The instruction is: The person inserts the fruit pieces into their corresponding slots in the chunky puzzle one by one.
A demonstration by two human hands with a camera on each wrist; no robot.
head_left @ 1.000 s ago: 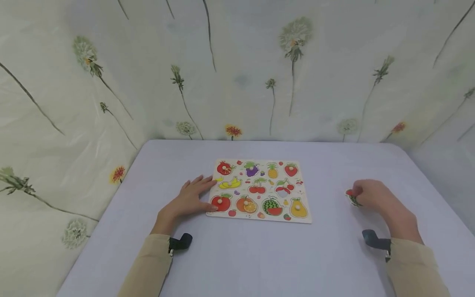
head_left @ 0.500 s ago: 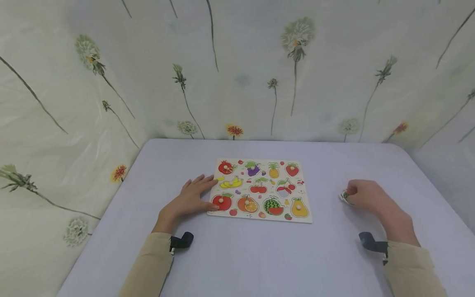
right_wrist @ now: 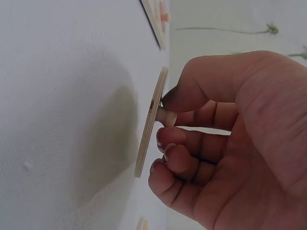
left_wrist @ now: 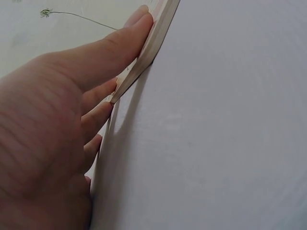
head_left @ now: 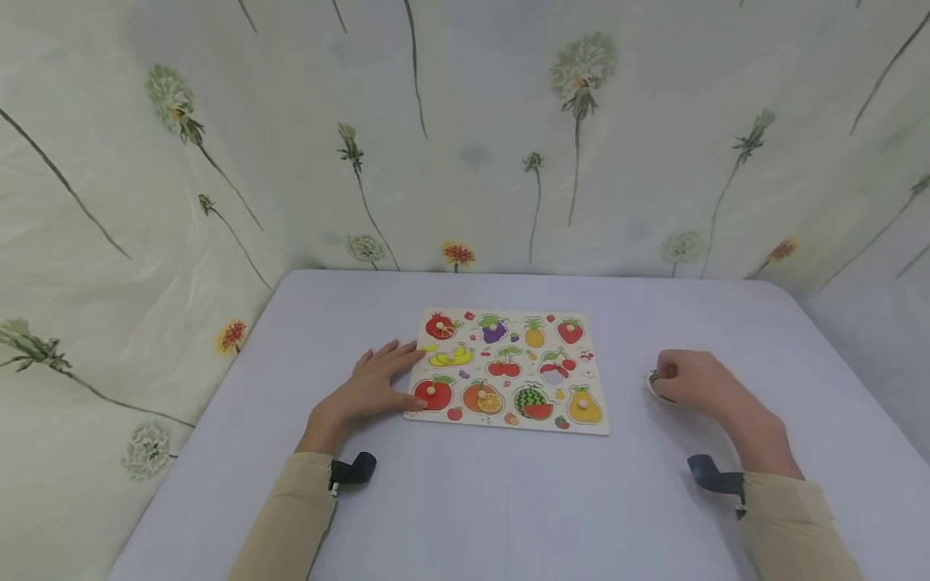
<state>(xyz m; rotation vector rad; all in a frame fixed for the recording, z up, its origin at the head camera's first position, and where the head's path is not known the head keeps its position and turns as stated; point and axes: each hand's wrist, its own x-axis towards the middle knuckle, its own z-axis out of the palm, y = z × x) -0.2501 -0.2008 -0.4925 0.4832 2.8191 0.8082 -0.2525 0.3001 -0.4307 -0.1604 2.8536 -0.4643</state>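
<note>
A fruit puzzle board [head_left: 508, 387] of pale wood lies flat on the table, its pictures facing up. My left hand [head_left: 372, 383] rests at the board's left edge, fingers spread, with the thumb near the front left corner. In the left wrist view, the thumb [left_wrist: 115, 48] lies over the board's edge [left_wrist: 148, 52]. To the right of the board, my right hand [head_left: 701, 383] pinches a wooden puzzle piece [head_left: 657, 387] by its knob. Seen edge-on in the right wrist view, the piece [right_wrist: 149, 129] hangs tilted above the cloth and casts a shadow. Its picture is mostly hidden.
White cloth covers the table [head_left: 465, 500]. A flower-printed curtain [head_left: 465, 145] rises behind and at the sides. In the right wrist view, another thin wooden edge [right_wrist: 141, 223] shows at the bottom, and the board's corner [right_wrist: 156, 21] at the top.
My right hand has moved left towards the board with the puzzle piece, which has turned so less of its red and green face shows. The left hand stays in place.
</note>
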